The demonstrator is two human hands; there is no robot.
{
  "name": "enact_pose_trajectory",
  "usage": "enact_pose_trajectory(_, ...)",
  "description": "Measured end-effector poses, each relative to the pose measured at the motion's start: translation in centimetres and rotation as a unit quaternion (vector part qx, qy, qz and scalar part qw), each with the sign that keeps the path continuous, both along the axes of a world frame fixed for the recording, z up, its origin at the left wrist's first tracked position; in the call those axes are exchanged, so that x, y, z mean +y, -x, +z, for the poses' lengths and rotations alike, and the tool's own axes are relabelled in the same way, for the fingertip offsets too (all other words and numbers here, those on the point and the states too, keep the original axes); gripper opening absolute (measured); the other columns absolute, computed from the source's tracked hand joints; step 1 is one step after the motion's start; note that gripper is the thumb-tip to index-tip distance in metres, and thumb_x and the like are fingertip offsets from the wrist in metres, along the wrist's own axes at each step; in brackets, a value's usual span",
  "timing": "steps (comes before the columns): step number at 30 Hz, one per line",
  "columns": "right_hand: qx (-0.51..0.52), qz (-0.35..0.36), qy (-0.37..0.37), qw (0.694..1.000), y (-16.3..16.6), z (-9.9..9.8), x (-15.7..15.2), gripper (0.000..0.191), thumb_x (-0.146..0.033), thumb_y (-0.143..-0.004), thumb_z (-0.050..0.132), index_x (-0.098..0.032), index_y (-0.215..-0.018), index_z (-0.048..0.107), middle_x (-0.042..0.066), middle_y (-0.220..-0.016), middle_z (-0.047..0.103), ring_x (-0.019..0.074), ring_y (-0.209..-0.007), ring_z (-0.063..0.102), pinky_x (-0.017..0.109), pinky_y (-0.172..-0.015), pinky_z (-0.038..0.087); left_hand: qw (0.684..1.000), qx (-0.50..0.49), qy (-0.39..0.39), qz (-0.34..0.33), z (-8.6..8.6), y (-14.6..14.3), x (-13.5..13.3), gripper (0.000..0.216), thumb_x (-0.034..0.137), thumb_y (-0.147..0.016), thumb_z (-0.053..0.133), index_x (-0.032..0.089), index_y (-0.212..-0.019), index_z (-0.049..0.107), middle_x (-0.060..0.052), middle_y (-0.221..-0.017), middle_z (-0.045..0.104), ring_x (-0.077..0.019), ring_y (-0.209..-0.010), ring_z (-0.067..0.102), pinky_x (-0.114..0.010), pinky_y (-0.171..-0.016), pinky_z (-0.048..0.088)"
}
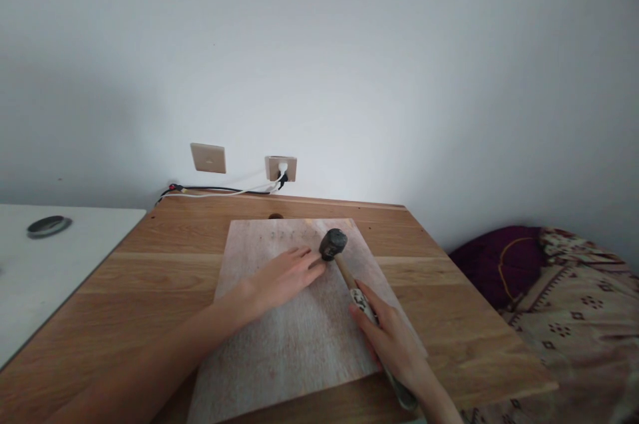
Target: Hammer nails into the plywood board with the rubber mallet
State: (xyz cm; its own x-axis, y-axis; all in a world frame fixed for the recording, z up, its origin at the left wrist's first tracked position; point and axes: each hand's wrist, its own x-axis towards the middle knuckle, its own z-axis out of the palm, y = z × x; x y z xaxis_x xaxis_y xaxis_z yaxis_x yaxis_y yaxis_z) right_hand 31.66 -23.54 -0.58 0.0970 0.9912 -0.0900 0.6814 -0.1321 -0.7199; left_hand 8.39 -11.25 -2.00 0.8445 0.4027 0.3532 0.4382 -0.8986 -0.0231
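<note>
My right hand [389, 337] is wrapped around the handle of a hammer [344, 271]. The hammer has a dark, blocky head and a light wooden handle with a patterned wrap. My left hand [292, 271] rests over a pale wooden board [294, 337], its thumb and index fingertips drawn together right beside the hammer head. Whatever those fingertips pinch, if anything, is hidden by the hammer head or too small to make out. Along the board's far edge runs a row of several small dark spots, perhaps nail heads or holes.
The board lies on a wooden table [164, 277] against a white wall. Black and white cables [224, 192] run along its back edge to a wall socket [273, 169]. At left, a white surface [30, 284] carries a dark ring-shaped object [48, 226]. Patterned fabric [584, 331] lies at right.
</note>
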Motion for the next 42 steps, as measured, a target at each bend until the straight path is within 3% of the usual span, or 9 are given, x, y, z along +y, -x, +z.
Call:
enact_pose_trajectory(4, 0.009, -0.002, -0.010, 1.000, -0.1, 0.0, 0.0, 0.055, -0.044, -0.095, 0.055, -0.021, -0.143, 0.065, 0.007, -0.076, 0.075, 0.0274, -0.067, 0.072, 0.033, -0.056, 0.054, 0.996, 0.066, -0.020, 0.049, 0.3, -0.5, -0.5, 0.029, 0.000, -0.094, 0.050, 0.020, -0.103, 0.069, -0.006, -0.095, 0.076, -0.0241, -0.095, 0.072, -0.037, -0.091, 0.054)
enact_pose_trajectory(8, 0.006, 0.001, -0.007, 1.000, -0.2, -0.2, 0.0, 0.055, -0.044, -0.096, 0.054, -0.020, -0.144, 0.064, 0.006, -0.071, 0.074, 0.0267, -0.065, 0.072, 0.033, -0.055, 0.053, 0.996, 0.089, -0.026, 0.020, 0.7, -0.6, -0.2, 0.025, 0.001, -0.093, 0.054, 0.019, -0.096, 0.071, -0.007, -0.092, 0.076, -0.0259, -0.092, 0.072, -0.037, -0.086, 0.056)
enact_pose_trajectory(13, 0.002, -0.001, 0.007, 1.000, -0.3, -0.5, 0.0, 0.060, -0.049, -0.097, 0.051, -0.020, -0.148, 0.060, 0.005, -0.071, 0.074, 0.0265, -0.063, 0.072, 0.033, -0.055, 0.054, 0.992, -0.063, 0.072, 0.082, 0.1, 2.9, 2.9, 0.021, 0.009, -0.094, 0.058, 0.020, -0.103, 0.074, -0.008, -0.107, 0.075, -0.0248, -0.104, 0.070, -0.036, -0.091, 0.055)
enact_pose_trajectory(16, 0.015, -0.002, 0.026, 1.000, -0.1, -0.3, -0.1, 0.064, -0.051, -0.098, 0.048, -0.017, -0.152, 0.056, 0.004, -0.063, 0.070, 0.0245, -0.052, 0.066, 0.033, -0.051, 0.051, 0.952, -0.182, 0.152, 0.193, -0.6, 6.6, 5.1, 0.021, 0.016, -0.095, 0.057, 0.022, -0.102, 0.076, -0.007, -0.106, 0.077, -0.0233, -0.100, 0.071, -0.037, -0.094, 0.054)
enact_pose_trajectory(19, 0.024, 0.004, 0.040, 0.999, 0.3, 0.1, -0.1, 0.068, -0.054, -0.098, 0.045, -0.013, -0.153, 0.053, -0.001, -0.052, 0.062, 0.0226, -0.042, 0.060, 0.032, -0.047, 0.047, 0.930, -0.209, 0.184, 0.240, -1.1, 9.3, 6.1, 0.018, 0.021, -0.092, 0.060, 0.024, -0.094, 0.077, -0.005, -0.100, 0.079, -0.0244, -0.096, 0.072, -0.039, -0.094, 0.053)
enact_pose_trajectory(26, 0.010, 0.004, 0.037, 0.999, 0.8, 0.1, -0.4, 0.071, -0.057, -0.098, 0.043, -0.013, -0.153, 0.053, -0.003, -0.048, 0.055, 0.0212, -0.039, 0.055, 0.031, -0.043, 0.044, 0.916, -0.255, 0.214, 0.226, -1.6, 9.8, 5.8, 0.014, 0.025, -0.088, 0.062, 0.023, -0.093, 0.076, -0.003, -0.093, 0.079, -0.0215, -0.088, 0.071, -0.033, -0.086, 0.054)
enact_pose_trajectory(32, 0.130, 0.058, 0.051, 0.989, 3.7, -0.4, 0.9, 0.068, -0.053, -0.100, 0.048, -0.015, -0.156, 0.045, -0.009, -0.048, 0.045, 0.0143, -0.036, 0.047, 0.022, -0.035, 0.038, 0.900, -0.279, 0.249, 0.225, -2.1, 9.9, 6.2, 0.014, 0.030, -0.086, 0.064, 0.022, -0.091, 0.074, -0.004, -0.091, 0.079, -0.0212, -0.085, 0.072, -0.033, -0.084, 0.056)
enact_pose_trajectory(37, 0.157, 0.118, 0.049, 0.979, 7.7, 0.9, 4.0, 0.059, -0.045, -0.099, 0.052, -0.020, -0.153, 0.049, -0.006, -0.058, 0.054, 0.0111, -0.036, 0.046, 0.020, -0.031, 0.038, 0.887, -0.296, 0.272, 0.228, -2.1, 10.0, 6.1, 0.022, 0.028, -0.086, 0.063, 0.020, -0.105, 0.070, -0.004, -0.094, 0.080, -0.0217, -0.088, 0.075, -0.035, -0.087, 0.057)
enact_pose_trajectory(42, 0.118, 0.163, 0.016, 0.979, 9.9, 1.5, 5.9, 0.049, -0.036, -0.100, 0.053, -0.022, -0.146, 0.056, -0.003, -0.063, 0.059, 0.0134, -0.043, 0.053, 0.023, -0.041, 0.045, 0.886, -0.287, 0.256, 0.259, -1.7, 9.8, 5.7, 0.021, 0.015, -0.081, 0.063, 0.020, -0.100, 0.069, -0.005, -0.095, 0.080, -0.0229, -0.088, 0.075, -0.034, -0.083, 0.057)
